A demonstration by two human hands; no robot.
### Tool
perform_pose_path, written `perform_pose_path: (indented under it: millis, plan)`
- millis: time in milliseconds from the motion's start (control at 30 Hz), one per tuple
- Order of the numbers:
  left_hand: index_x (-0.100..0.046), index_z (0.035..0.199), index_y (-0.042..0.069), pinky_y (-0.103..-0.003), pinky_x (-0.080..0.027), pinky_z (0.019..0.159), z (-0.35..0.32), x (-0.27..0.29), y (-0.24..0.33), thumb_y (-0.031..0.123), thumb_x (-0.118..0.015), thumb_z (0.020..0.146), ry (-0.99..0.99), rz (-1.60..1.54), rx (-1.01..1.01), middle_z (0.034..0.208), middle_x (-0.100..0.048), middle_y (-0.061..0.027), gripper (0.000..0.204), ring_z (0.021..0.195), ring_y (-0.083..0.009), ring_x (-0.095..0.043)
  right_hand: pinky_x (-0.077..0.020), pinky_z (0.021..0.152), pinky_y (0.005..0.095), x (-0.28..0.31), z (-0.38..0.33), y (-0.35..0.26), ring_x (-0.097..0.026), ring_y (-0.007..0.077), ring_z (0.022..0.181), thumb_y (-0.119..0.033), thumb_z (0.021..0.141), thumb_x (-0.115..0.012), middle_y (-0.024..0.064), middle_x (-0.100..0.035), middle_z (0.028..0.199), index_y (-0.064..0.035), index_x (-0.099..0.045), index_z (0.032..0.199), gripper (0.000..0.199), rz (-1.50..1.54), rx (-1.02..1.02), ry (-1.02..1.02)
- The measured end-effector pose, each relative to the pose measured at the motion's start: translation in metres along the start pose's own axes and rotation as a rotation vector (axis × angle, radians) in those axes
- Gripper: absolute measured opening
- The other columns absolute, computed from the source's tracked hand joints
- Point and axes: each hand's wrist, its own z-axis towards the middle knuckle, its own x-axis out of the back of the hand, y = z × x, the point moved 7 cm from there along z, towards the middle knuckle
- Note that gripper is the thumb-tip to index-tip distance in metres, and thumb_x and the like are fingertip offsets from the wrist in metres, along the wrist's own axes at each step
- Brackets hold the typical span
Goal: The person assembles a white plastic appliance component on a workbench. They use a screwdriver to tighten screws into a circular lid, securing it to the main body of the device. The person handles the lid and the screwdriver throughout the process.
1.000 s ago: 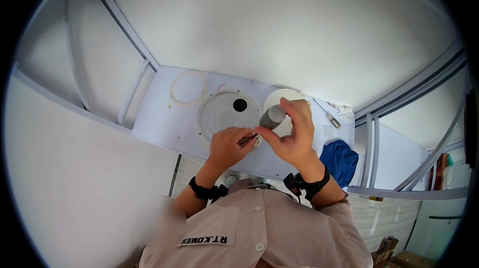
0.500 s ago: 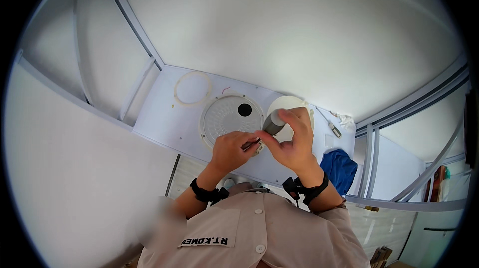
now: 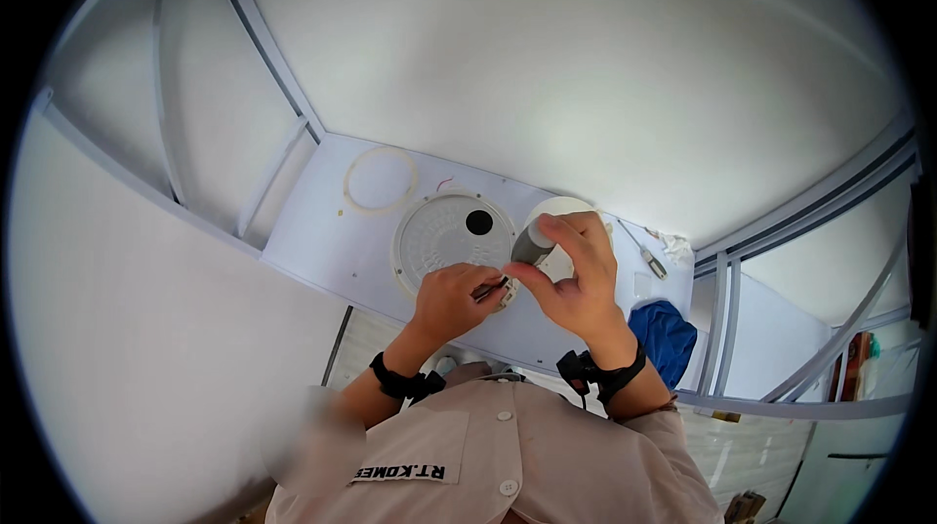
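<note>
My left hand is closed around a small pale part with dark and whitish sections, its exact kind hidden by the fingers. A grey-handled screwdriver is upright in my right hand, with fingers over the top of the handle and the thumb low at its side. Its lower end comes down to the small part, and the tip does not show. Under and behind the hands lies a round grey-white lamp base with a black disc on it.
A thin cream ring lies at the table's far left. Behind my right hand is a white round cover. Another screwdriver, crumpled white plastic and a blue cloth bundle are at the right. Metal frame posts border the table.
Both hands keep nearly the same place and hold. The screwdriver handle has tilted or turned slightly, and the whole view has shifted a little.
</note>
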Motion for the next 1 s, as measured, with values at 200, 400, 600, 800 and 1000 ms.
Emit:
perform_pose_path:
  millis: [200,400,600,800,1000]
  plan:
    - [-0.076,0.093,0.012,-0.037,-0.057,0.06,-0.001,-0.001,0.0,0.021,-0.086,0.082,0.01,-0.014,-0.029,0.077,-0.076,-0.0027,0.017,0.07,-0.0239,-0.073,-0.0568,0.083,0.0352,-0.003,-0.002,-0.009,-0.065,0.0291,0.102,-0.003,0.076,-0.09,0.0124,-0.06,0.112,-0.0052,-0.067,0.139,0.067,0.019,0.051,0.046]
    - [-0.076,0.092,0.011,-0.037,-0.058,0.061,0.0,0.002,0.002,0.02,-0.086,0.081,-0.027,0.012,-0.01,0.079,-0.077,-0.0035,0.017,0.071,-0.0246,-0.074,-0.058,0.088,0.0372,-0.005,0.006,-0.007,-0.067,0.0305,0.101,0.002,0.082,-0.083,0.0156,-0.066,0.12,-0.0049,-0.066,0.14,0.061,0.271,-0.044,-0.094]
    - [-0.077,0.091,0.011,-0.035,-0.058,0.062,-0.001,-0.001,-0.001,0.02,-0.087,0.081,0.018,-0.032,-0.028,0.081,-0.077,-0.0034,0.017,0.07,-0.0242,-0.074,-0.057,0.075,0.0352,0.007,0.004,-0.008,-0.067,0.0265,0.09,-0.002,0.077,-0.09,0.014,-0.067,0.113,-0.0054,-0.067,0.137,0.064,0.001,0.005,-0.004]
    - [-0.077,0.093,0.011,-0.036,-0.058,0.064,0.001,0.0,0.001,0.02,-0.085,0.082,-0.037,0.017,0.005,0.081,-0.077,-0.0035,0.016,0.072,-0.0243,-0.074,-0.0538,0.067,0.0328,0.004,-0.003,-0.012,-0.063,0.0225,0.082,-0.01,0.073,-0.097,0.0103,-0.061,0.105,-0.0077,-0.068,0.137,0.07,-0.1,0.03,0.128]
    - [-0.077,0.094,0.011,-0.038,-0.058,0.064,-0.002,0.002,0.001,0.021,-0.086,0.083,-0.022,-0.022,0.012,0.082,-0.077,-0.0035,0.017,0.074,-0.0241,-0.073,-0.0517,0.069,0.0346,-0.004,-0.007,-0.011,-0.062,0.025,0.084,-0.008,0.068,-0.1,0.0117,-0.063,0.103,-0.0056,-0.064,0.133,0.074,-0.187,0.013,0.196]
